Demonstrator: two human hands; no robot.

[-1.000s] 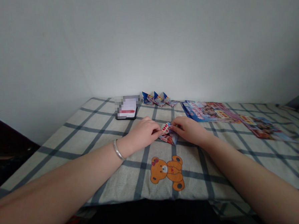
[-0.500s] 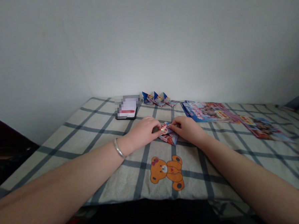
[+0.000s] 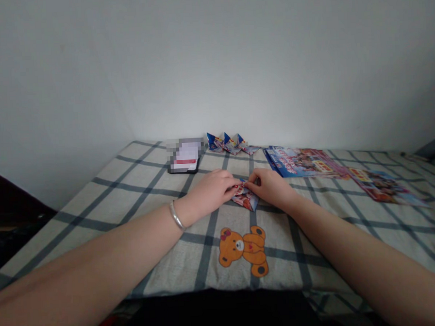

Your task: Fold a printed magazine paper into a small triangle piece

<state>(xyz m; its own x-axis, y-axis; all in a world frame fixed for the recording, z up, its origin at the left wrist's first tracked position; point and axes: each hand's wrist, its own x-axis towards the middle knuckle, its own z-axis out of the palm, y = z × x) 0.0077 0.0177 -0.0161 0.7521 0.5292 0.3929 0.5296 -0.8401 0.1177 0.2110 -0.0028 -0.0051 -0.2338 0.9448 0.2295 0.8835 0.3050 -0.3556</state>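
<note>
A small folded piece of coloured printed paper (image 3: 246, 198) lies on the checked cloth in the middle. My left hand (image 3: 209, 192), with a silver bangle on its wrist, pinches the paper's left top edge with closed fingers. My right hand (image 3: 271, 186) pinches the same paper from the right, fingertips almost meeting the left hand's. Both hands rest on the cloth and cover the paper's upper part.
The checked cloth (image 3: 139, 196) bears an orange bear print (image 3: 244, 249). A phone (image 3: 185, 156) lies at the back, three folded paper shapes (image 3: 231, 144) beside it. Printed leaflets (image 3: 305, 162) and another sheet (image 3: 384, 187) lie at the right. A white wall stands close behind.
The white flap with red print that stood up between my fingertips has been pressed down flat. My hands have drawn closer together on the paper.
</note>
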